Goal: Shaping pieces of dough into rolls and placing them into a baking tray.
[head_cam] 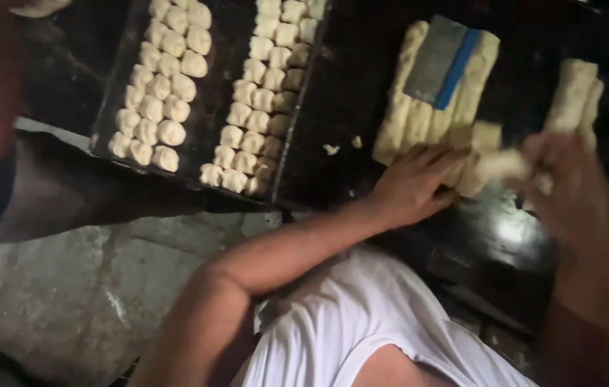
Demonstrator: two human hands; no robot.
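A dark desk (362, 86) carries a black tray (215, 93) of small dough pieces far left. Right of it lie long dough logs (408, 107) under a scraper (437, 61). The left hand (412, 183) presses their near ends, fingers flat. The blurred right hand (569, 193) pinches a dough piece (501, 165).

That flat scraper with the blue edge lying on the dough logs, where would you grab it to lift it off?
Probably by the blue edge, the thick handle strip along the right side of the scraper. It lies flat and tilted on the dough logs, so come from above and from the right, fingers pinching that strip. The grey blade is thin and rests on soft dough, which makes it harder to get under.
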